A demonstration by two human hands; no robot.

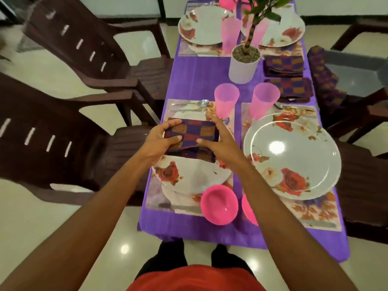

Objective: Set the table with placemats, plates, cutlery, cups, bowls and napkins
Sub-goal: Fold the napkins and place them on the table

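A folded checked napkin point(192, 136) in purple, red and orange hangs over the near left flowered plate point(189, 177). My left hand point(161, 141) grips its left edge, thumb on top. My right hand point(220, 141) pinches its right edge between thumb and fingers. Under the plate lies a flowered placemat point(155, 198). A spoon point(201, 104) rests at the placemat's far end. Two pink cups point(226, 102) point(265, 99) stand beyond the near plates. A pink bowl point(219, 204) sits at the plate's near right, a second pink bowl point(248, 208) beside it.
The near right plate point(294, 156) lies on its own mat. Two more folded napkins point(285, 66) point(290, 89) lie at the right edge, behind them a white plant pot point(243, 64). Two set places are at the far end. Dark chairs point(69, 133) flank the purple-covered table point(195, 78).
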